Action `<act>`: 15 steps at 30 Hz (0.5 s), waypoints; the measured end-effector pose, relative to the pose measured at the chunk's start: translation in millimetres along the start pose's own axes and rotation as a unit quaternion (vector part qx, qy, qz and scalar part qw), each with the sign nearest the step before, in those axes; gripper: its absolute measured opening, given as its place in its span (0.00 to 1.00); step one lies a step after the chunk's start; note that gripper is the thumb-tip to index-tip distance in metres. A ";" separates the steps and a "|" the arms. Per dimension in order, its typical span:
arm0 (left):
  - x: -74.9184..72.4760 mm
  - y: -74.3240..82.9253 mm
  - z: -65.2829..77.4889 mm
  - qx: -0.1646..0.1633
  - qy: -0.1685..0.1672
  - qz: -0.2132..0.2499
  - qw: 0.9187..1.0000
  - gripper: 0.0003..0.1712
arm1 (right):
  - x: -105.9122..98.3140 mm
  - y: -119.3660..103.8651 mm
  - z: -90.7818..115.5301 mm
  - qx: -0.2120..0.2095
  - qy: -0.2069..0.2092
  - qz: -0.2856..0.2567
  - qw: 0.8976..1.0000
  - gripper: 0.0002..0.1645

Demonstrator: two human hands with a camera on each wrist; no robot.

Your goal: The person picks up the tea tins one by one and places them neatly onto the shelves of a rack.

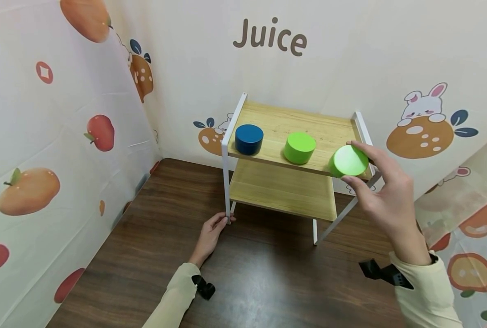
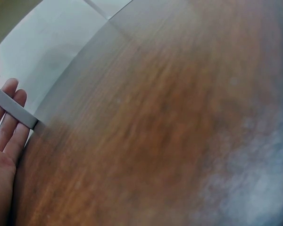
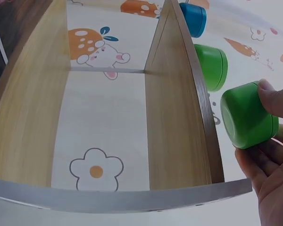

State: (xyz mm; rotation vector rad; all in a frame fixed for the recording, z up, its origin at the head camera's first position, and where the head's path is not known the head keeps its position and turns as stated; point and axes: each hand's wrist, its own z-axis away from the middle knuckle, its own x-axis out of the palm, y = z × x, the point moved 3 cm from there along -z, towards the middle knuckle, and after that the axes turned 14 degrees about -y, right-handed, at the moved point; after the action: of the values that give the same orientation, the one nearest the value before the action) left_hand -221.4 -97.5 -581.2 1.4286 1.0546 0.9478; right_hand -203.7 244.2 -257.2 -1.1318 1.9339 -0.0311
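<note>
My right hand [image 1: 391,196] pinches a round bright green canister [image 1: 351,160] between thumb and fingers at the right front of the upper shelf [image 1: 301,119]. In the right wrist view this green canister [image 3: 247,115] is tilted and stands off from the shelf board's edge. A second green canister [image 1: 300,148] sits upright mid-shelf, close to the front edge. Left of it stands a dark blue canister [image 1: 249,139] of similar shape. Low down, my left hand [image 1: 210,237] grips the foot of the rack's white front left leg [image 1: 226,187]; the left wrist view has its fingers [image 2: 9,127] behind that leg.
The two-tier rack has a lower wooden shelf [image 1: 284,189] and a white front right leg [image 1: 343,214]. It stands on a dark brown wooden tabletop [image 1: 264,278]. Printed fabric with fruit and rabbits hangs behind [image 1: 329,68] and along the left side [image 1: 71,173].
</note>
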 end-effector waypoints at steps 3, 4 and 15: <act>0.1 -0.1 -0.4 0.002 0.000 0.002 1.000 0.19 | -2.0 3.4 -1.8 0.003 0.004 0.006 1.000 0.46; 0.1 0.0 -0.5 0.002 0.000 0.002 1.000 0.19 | -2.3 4.6 -2.2 0.005 0.004 0.008 1.000 0.45; 0.3 -1.3 0.0 0.000 0.000 -0.001 1.000 0.20 | -0.5 17.3 -5.4 0.034 -0.002 0.016 0.999 0.43</act>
State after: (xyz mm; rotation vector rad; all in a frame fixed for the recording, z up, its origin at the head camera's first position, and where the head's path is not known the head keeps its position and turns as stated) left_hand -221.4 -97.2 -582.4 1.4272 1.0556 0.9467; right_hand -219.4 252.7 -260.7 -1.0558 1.9326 -0.0767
